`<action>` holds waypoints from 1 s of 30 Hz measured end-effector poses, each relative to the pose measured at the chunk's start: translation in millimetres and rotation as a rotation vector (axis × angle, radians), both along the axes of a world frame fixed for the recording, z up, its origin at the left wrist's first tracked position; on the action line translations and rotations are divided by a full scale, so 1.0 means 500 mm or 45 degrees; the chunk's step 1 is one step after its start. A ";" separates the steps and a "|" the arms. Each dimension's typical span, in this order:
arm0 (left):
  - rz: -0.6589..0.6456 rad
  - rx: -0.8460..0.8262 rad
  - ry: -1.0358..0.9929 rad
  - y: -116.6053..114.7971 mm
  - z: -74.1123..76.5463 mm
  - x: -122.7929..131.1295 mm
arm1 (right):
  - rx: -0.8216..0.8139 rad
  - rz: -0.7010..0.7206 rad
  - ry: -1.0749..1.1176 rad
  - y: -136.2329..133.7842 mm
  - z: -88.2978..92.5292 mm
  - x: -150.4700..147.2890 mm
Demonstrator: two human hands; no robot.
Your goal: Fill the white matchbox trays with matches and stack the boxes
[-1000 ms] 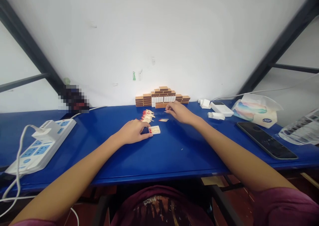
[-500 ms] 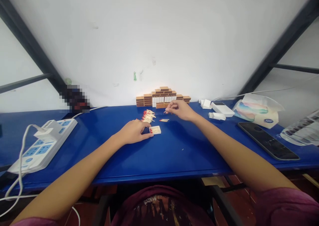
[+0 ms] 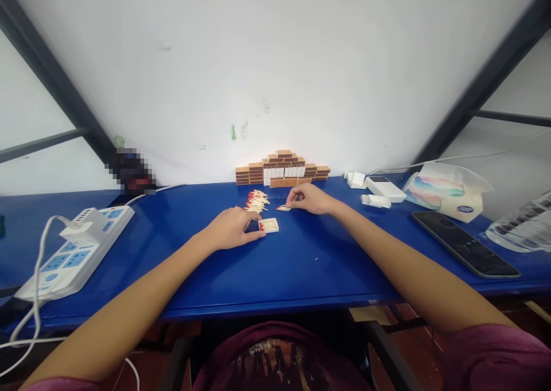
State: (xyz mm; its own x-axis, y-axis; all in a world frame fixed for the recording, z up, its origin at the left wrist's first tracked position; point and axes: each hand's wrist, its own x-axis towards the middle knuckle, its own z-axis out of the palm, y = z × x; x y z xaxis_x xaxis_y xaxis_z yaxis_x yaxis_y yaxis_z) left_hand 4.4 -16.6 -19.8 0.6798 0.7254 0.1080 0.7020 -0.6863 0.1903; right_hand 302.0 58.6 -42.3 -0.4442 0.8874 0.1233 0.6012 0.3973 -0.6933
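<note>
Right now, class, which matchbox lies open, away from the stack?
The white tray at the left hand, with matches showing inside; the others sit piled in the stack behind.

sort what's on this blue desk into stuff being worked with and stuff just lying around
In use: matchbox tray by left hand, few matches at right hand, loose match pile, stacked matchboxes.
Lying about: power strip, phone, tissue pack, white boxes.

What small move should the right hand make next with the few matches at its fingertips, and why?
Probably pinch those few matches together and carry them to the open tray. The right hand has its fingertips on them, they lie close beside the tray, and the left hand holds the tray at its left end. Whether the pinch is closed is too small to tell.
</note>
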 end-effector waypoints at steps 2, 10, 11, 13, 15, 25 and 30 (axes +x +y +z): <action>0.005 -0.005 -0.001 -0.001 0.000 0.000 | 0.058 0.023 -0.091 -0.005 0.006 -0.001; -0.003 0.010 0.002 0.003 -0.001 -0.001 | 0.089 0.018 -0.332 -0.029 0.032 -0.002; -0.004 0.011 0.005 0.003 -0.001 -0.001 | 0.094 -0.004 -0.353 -0.031 0.034 -0.002; 0.002 0.005 0.007 0.002 0.000 0.000 | 0.113 -0.032 -0.384 -0.033 0.035 -0.002; 0.010 -0.008 0.006 0.001 0.001 0.001 | 0.127 -0.045 -0.407 -0.033 0.035 -0.003; -0.001 -0.007 -0.002 0.003 -0.002 -0.001 | 0.148 -0.064 -0.334 -0.037 0.038 -0.011; 0.000 -0.014 0.005 0.000 0.000 0.001 | 0.132 -0.069 -0.310 -0.034 0.035 -0.009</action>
